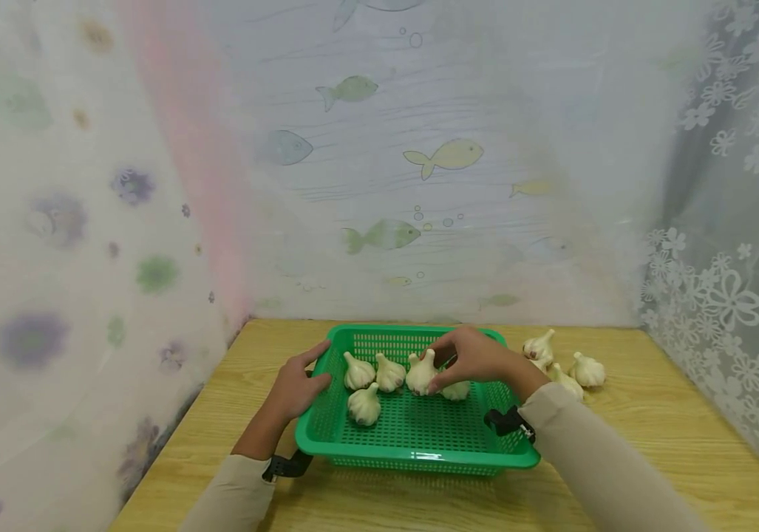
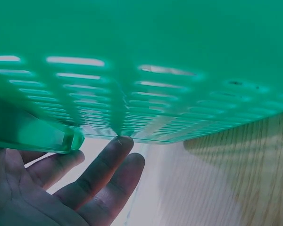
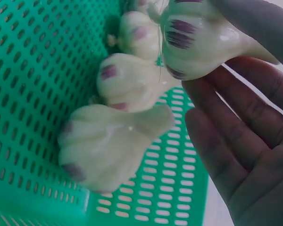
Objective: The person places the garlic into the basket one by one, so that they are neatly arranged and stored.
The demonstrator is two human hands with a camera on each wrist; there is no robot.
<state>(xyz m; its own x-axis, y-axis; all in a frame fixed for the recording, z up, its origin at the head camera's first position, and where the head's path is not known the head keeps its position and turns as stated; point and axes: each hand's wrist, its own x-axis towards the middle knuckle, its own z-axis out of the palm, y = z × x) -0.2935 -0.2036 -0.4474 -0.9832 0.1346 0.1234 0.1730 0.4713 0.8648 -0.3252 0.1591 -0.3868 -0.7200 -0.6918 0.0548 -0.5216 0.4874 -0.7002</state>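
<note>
A green plastic basket (image 1: 426, 454) with slotted walls and floor stands on the table. My right hand (image 1: 475, 358) is over the basket, pinching a garlic bulb (image 3: 198, 44) between thumb and fingers, its purple-streaked base showing in the right wrist view. Other bulbs lie inside: two along the back, a garlic bulb (image 1: 358, 372) and a neighbour (image 1: 390, 373), one nearer the front (image 1: 364, 405), and another partly hidden under the right hand (image 1: 455, 390). At the basket's left rim rests my left hand (image 1: 295, 388). Its fingers (image 2: 96, 179) extend below the rim, against the outer wall.
Several more garlic bulbs (image 1: 587, 370) lie in a group on the wooden table (image 1: 658, 414), right of the basket, partly behind the right forearm. A fish-printed curtain (image 1: 446, 222) hangs along the table's back edge. Patterned sheets flank both sides.
</note>
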